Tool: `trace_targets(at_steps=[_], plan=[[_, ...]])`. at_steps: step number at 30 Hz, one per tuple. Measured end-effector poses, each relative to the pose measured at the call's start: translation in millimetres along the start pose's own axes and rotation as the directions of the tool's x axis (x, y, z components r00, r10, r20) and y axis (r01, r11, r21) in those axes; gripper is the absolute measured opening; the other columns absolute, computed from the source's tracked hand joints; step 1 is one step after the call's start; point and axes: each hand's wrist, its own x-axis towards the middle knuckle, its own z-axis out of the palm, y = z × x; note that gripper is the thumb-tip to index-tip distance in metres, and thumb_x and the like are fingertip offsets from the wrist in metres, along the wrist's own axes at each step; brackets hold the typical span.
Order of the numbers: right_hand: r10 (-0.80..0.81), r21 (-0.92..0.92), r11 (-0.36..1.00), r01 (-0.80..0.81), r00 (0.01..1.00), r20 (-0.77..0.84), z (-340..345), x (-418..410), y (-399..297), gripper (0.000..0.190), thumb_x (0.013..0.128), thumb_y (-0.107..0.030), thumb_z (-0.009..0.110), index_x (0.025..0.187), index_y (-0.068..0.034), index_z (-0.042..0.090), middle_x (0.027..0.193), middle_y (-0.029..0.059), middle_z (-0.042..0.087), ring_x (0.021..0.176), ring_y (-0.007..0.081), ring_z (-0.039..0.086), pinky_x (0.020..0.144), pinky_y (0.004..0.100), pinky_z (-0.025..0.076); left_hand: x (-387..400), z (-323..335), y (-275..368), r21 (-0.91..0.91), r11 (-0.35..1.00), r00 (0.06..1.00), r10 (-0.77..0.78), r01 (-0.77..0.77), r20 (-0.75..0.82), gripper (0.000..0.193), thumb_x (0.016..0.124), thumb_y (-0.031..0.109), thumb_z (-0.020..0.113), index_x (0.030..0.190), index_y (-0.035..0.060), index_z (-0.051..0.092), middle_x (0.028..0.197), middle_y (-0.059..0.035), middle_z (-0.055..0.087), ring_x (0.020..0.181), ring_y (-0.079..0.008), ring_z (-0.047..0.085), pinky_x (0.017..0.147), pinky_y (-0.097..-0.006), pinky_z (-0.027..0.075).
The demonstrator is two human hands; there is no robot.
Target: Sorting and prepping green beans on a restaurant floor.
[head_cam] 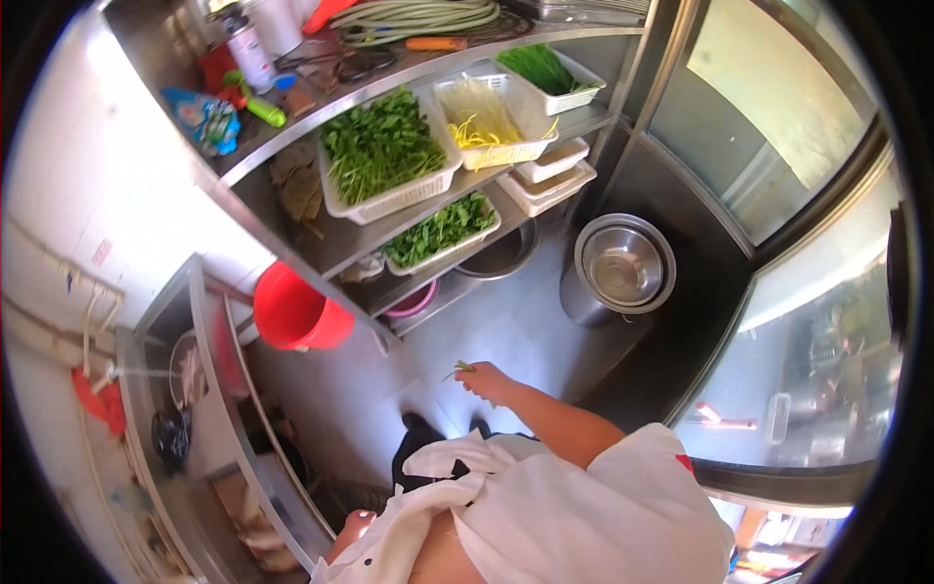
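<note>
My right hand (483,381) is closed around a few thin green stems (462,367), held above the floor in front of my body. Low in the view, my left hand (357,523) shows only in part beside my white shirt, near the sink's edge; whether it holds anything is hidden. Ahead stands a metal shelf. On it are a white basket of leafy greens (383,146), a basket of pale yellow-tipped chives (490,124) and a basket of long green stalks (538,69). Another basket of leafy greens (444,232) sits one shelf lower.
A red bucket (295,310) stands left of the shelf. Stacked steel pots (619,263) are on the floor to the right, near a glass partition. A metal sink (211,350) runs along the left. The top shelf holds a coiled hose (416,20) and a spray can (250,55).
</note>
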Motion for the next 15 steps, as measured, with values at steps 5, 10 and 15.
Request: trace_targets(at_steps=[5, 10, 15], plan=[[0.124, 0.329, 0.943, -0.046, 0.967, -0.222, -61, 39, 1, 0.025, 0.087, -0.034, 0.07, 0.087, -0.01, 0.064, 0.069, 0.0002, 0.055, 0.049, 0.0106, 0.041, 0.042, 0.0286, 0.03, 65, -108, 166, 0.373, 0.921, 0.993, 0.12, -0.114, 0.007, 0.033, 0.093, 0.035, 0.067, 0.073, 0.0083, 0.067, 0.064, -0.0021, 0.058, 0.061, -0.0097, 0.054, 0.055, -0.0348, 0.044], [0.215, 0.385, 0.923, -0.026, 0.864, -0.455, -93, 32, -40, 0.023, 0.087, -0.031, 0.07, 0.087, -0.009, 0.065, 0.071, 0.0018, 0.056, 0.05, 0.0103, 0.042, 0.043, 0.0284, 0.03, 229, -195, 313, 0.583, 0.783, 0.948, 0.312, -0.217, -0.066, 0.034, 0.093, 0.038, 0.063, 0.104, 0.0069, 0.073, 0.099, -0.0143, 0.074, 0.098, -0.0323, 0.071, 0.085, -0.0427, 0.055], [0.299, 0.548, 0.832, 0.079, 0.769, -0.565, -137, 42, -25, 0.023, 0.087, -0.03, 0.07, 0.084, -0.007, 0.066, 0.068, 0.0025, 0.056, 0.048, 0.0122, 0.042, 0.043, 0.0295, 0.032, 236, -167, 530, 0.736, 0.398, 0.759, 0.606, -0.547, 0.237, 0.028, 0.097, 0.029, 0.062, 0.102, 0.0037, 0.072, 0.086, -0.0055, 0.071, 0.084, -0.0179, 0.066, 0.08, -0.0325, 0.053]])
